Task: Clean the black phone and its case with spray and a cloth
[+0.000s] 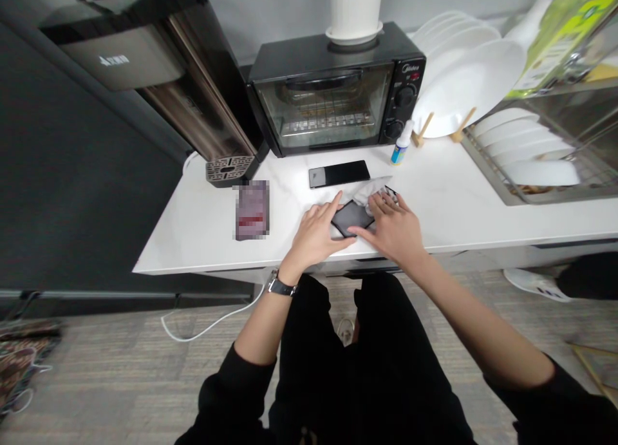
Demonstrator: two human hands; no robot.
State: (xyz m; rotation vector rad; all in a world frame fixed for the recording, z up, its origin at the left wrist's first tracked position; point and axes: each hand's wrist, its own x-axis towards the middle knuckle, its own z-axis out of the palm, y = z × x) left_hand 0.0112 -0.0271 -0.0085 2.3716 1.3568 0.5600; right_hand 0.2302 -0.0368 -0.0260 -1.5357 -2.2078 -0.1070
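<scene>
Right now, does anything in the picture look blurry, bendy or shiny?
In the head view, blocky squares hide details of the purplish item; near the left edge, the tall machine leans, probably from lens stretch; a pale patch, perhaps glare, marks the black slab; the left hand and right hand show separate fingers.

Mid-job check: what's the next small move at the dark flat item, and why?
I'd probably slide the crumpled white sheet leftward over the dark flat item with the right hand: that hand already covers part of the sheet, the left hand is at the item's left side, and much of its top is uncovered.
</scene>
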